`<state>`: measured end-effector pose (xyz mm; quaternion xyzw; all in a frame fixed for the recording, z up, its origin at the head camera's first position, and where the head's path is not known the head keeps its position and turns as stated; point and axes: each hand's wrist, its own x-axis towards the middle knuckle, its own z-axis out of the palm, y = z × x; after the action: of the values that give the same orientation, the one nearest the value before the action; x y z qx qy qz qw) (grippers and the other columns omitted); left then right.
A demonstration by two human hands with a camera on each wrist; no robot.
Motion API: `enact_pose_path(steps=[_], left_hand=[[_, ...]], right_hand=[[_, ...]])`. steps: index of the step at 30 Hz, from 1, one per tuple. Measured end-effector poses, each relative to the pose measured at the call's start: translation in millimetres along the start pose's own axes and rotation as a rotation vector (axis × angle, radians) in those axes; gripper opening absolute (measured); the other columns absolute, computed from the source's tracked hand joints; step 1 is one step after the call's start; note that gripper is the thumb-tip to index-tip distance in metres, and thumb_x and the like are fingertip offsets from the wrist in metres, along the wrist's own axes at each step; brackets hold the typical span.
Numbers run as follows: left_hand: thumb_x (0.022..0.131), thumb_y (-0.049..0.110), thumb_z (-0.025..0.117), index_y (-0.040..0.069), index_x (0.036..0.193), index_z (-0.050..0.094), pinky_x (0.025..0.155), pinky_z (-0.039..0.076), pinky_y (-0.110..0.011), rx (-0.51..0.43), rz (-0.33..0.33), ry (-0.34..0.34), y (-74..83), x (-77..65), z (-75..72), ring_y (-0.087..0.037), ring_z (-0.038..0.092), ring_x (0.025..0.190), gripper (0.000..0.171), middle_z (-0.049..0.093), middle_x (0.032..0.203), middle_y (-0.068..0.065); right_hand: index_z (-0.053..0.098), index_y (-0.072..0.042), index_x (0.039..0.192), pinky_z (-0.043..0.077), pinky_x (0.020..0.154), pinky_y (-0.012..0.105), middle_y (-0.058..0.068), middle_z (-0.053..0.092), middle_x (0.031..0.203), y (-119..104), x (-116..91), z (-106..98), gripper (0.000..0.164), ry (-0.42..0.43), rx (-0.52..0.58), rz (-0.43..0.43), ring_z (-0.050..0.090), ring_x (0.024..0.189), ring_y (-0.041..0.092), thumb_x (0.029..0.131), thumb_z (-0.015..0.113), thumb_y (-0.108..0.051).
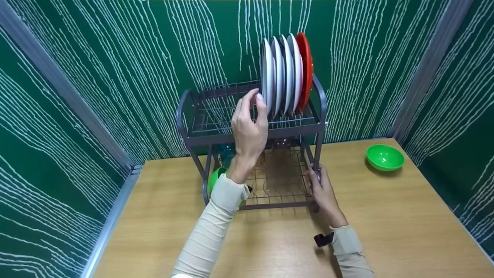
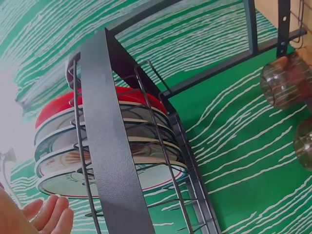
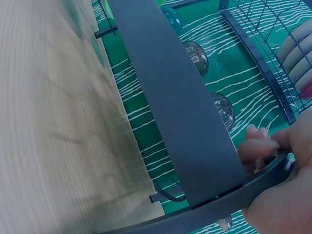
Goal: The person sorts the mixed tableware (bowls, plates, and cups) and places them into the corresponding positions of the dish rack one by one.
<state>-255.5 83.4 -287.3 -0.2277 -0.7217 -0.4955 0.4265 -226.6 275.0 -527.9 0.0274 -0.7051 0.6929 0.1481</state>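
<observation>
A dark grey two-tier dish rack (image 1: 224, 137) stands on the table. On its upper tier, at the right, several white plates (image 1: 267, 77) stand on edge beside a red plate (image 1: 306, 71). My left hand (image 1: 250, 133) is raised in front of that tier, its fingertips close to the leftmost white plate. In the left wrist view, bent fingers (image 2: 51, 214) show near the plates with nothing in them. My right hand (image 1: 324, 191) grips the rack's front right post low down. Seen from the right wrist, its thumb and fingers (image 3: 258, 148) curl round the dark frame.
A green bowl (image 1: 385, 157) sits on the table (image 1: 389, 216) at the right. Clear glasses (image 3: 196, 57), a teal glass (image 1: 227, 152) and another green item (image 1: 215, 178) are in the lower tier. Green walls with white streaks (image 1: 127, 77) rise close behind the rack.
</observation>
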Motion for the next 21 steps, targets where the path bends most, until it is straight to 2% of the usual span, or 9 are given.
enact_pose_path(steps=[5,8,13,15,18,21], left_hand=[[0.097,0.02,0.049,0.003,0.116,0.061,0.084,0.05,-0.028,0.004,0.052,0.044,1.7,-10.6,-4.7,-0.012,0.058,0.096,0.029,0.063,0.105,-0.006],[0.096,0.019,0.051,0.002,0.114,0.062,0.082,0.05,-0.029,0.006,0.075,0.052,3.3,-15.4,-6.5,-0.012,0.057,0.093,0.027,0.064,0.101,-0.005],[0.096,0.019,0.051,0.003,0.114,0.062,0.084,0.05,-0.029,-0.011,0.085,0.039,6.4,-23.5,-12.0,-0.011,0.057,0.094,0.026,0.064,0.102,-0.006],[0.096,0.02,0.051,0.003,0.113,0.063,0.084,0.049,-0.027,-0.02,0.09,0.037,7.9,-26.9,-14.9,-0.01,0.057,0.094,0.026,0.064,0.102,-0.005],[0.096,0.019,0.051,0.003,0.112,0.063,0.086,0.048,-0.024,-0.031,0.101,0.032,9.7,-32.3,-18.5,-0.01,0.057,0.095,0.026,0.064,0.102,-0.005],[0.095,0.018,0.053,0.003,0.111,0.064,0.086,0.048,-0.024,-0.041,0.108,0.03,11.0,-37.5,-21.6,-0.011,0.057,0.094,0.025,0.065,0.101,-0.004]], right_hand=[[0.038,-0.004,0.131,0.039,0.055,0.033,0.011,0.047,0.092,-14,-4,-1,0.031,-0.026,0.018,-0.02,0.046,0.072,0.02,0.103,0.037,-0.018],[0.038,-0.005,0.131,0.04,0.06,0.032,0.011,0.047,0.096,-22,-7,-2,0.031,-0.038,-0.002,-0.022,0.047,0.079,0.019,0.104,0.036,-0.019],[0.034,-0.003,0.137,0.045,0.084,0.029,0.017,0.047,0.118,-30,-9,-4,0.04,-0.037,-0.009,0.029,0.048,0.104,0.023,0.103,0.038,-0.024],[0.033,-0.005,0.139,0.043,0.094,0.036,0.02,0.044,0.126,-31,-10,-5,0.044,-0.038,0.012,0.057,0.047,0.112,0.027,0.103,0.039,-0.028],[0.031,-0.014,0.141,0.034,0.105,0.048,0.014,0.038,0.137,-29,-11,-9,0.049,-0.027,0.017,0.127,0.04,0.125,0.028,0.1,0.041,-0.04],[0.029,-0.02,0.143,0.026,0.109,0.053,0.007,0.032,0.144,-28,-12,-15,0.054,-0.011,-0.018,0.167,0.031,0.134,0.027,0.098,0.04,-0.048]])
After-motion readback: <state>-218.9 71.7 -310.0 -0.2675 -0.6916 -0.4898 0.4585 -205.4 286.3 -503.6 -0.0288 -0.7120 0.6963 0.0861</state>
